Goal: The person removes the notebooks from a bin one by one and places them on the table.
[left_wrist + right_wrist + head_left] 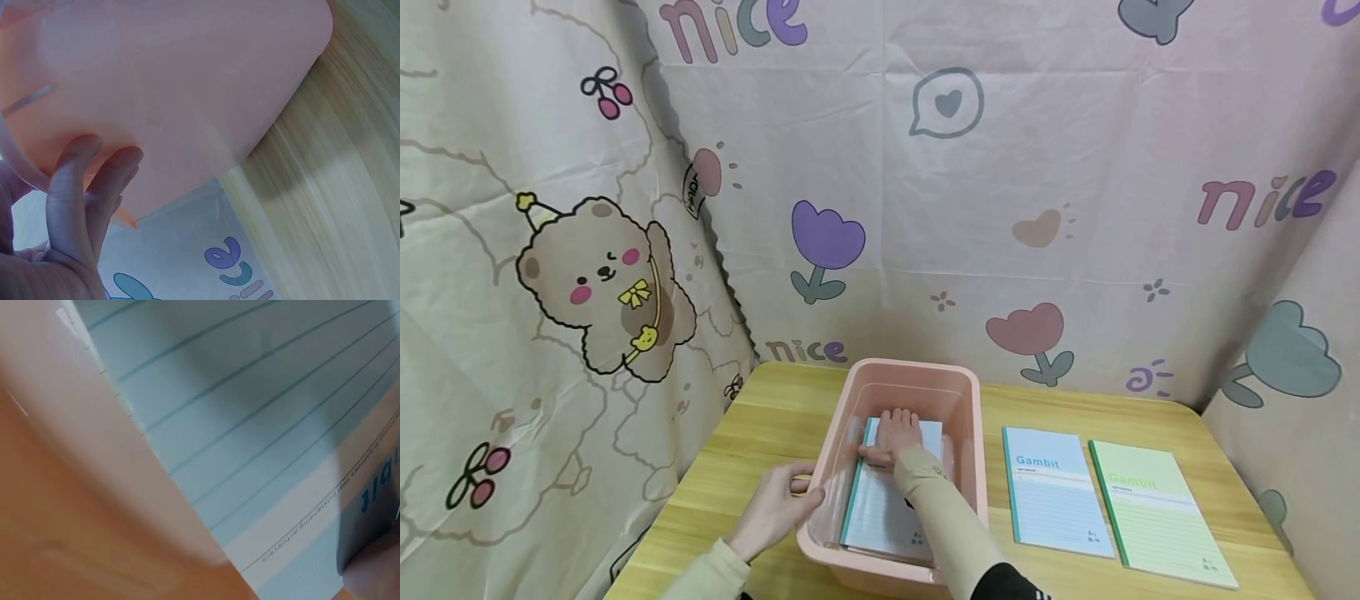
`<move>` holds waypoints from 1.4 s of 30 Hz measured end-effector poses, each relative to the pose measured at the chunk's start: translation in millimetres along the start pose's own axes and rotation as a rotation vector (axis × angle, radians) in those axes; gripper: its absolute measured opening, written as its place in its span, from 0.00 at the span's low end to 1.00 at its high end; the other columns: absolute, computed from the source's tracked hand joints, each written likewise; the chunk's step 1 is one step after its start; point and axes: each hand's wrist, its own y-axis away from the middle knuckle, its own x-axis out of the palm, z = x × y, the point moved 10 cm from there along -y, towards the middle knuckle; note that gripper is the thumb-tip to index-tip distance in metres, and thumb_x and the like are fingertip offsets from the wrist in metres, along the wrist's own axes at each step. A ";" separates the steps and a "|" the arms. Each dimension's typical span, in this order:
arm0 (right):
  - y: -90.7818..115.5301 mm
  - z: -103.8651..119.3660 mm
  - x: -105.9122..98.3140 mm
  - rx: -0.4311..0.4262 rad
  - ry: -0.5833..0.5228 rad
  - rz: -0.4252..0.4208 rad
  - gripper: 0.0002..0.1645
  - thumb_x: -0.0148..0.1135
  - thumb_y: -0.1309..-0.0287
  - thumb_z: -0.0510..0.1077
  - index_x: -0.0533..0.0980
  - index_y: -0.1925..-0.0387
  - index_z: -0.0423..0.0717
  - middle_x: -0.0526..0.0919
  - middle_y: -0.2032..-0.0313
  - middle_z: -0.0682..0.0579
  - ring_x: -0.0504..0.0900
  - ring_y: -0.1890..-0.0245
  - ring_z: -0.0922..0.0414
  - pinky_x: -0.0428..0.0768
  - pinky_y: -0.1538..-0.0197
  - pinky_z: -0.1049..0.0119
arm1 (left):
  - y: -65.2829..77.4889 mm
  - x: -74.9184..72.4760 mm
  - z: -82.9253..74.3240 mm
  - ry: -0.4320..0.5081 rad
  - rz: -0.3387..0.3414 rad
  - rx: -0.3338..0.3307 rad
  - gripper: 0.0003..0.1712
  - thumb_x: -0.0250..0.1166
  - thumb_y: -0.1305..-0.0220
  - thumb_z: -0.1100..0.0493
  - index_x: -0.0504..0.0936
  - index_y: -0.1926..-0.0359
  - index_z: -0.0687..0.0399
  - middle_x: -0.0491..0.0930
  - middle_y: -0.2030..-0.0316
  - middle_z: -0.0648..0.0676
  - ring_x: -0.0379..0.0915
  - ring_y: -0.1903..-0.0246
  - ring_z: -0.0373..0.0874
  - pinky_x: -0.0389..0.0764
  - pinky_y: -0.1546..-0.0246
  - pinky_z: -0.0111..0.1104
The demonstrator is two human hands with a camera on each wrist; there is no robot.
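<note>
A pink plastic bin (917,367) stands on the wooden table, long side running away from me. My left hand (780,507) grips its left wall near the rim; in the left wrist view two fingers (70,200) press against the outer side (212,94). Inside the bin lies a blue notebook (880,512), cover up, its teal spine to the left. My right hand (897,439) reaches in and rests on the notebook's upper part, fingers stretched forward. The right wrist view shows the ruled cover (250,400) close up beside the bin's wall, with only a bit of finger at the corner.
To the right of the bin, a blue Gambit notebook (1056,504) and a green Gambit notebook (1165,521) lie side by side on the table (775,417). Printed cloth (925,208) hangs behind the table and along both sides.
</note>
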 end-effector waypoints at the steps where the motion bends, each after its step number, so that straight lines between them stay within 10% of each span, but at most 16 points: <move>1: 0.7 -0.5 -2.0 -0.001 0.016 -0.011 0.44 0.65 0.50 0.76 0.73 0.53 0.41 0.79 0.54 0.42 0.74 0.52 0.46 0.75 0.42 0.51 | -0.1 0.2 -0.1 -0.002 -0.001 0.001 0.27 0.61 0.40 0.68 0.72 0.42 0.83 0.81 0.52 0.80 0.84 0.55 0.69 0.92 0.62 0.40; 28: 1.4 20.4 -44.5 -0.083 0.222 -0.113 0.45 0.58 0.49 0.81 0.73 0.55 0.46 0.80 0.61 0.47 0.72 0.61 0.51 0.77 0.51 0.59 | 3.3 -2.2 -4.0 -0.047 -0.104 0.020 0.25 0.61 0.41 0.68 0.74 0.44 0.82 0.82 0.54 0.79 0.88 0.62 0.62 0.91 0.66 0.36; 42: 1.2 36.2 -110.1 -0.098 0.173 -0.108 0.44 0.56 0.47 0.80 0.73 0.53 0.45 0.82 0.59 0.47 0.77 0.58 0.51 0.77 0.52 0.59 | 1.5 -7.0 -1.4 -0.082 -0.094 -0.021 0.26 0.61 0.40 0.68 0.74 0.43 0.83 0.83 0.54 0.77 0.88 0.62 0.62 0.92 0.65 0.37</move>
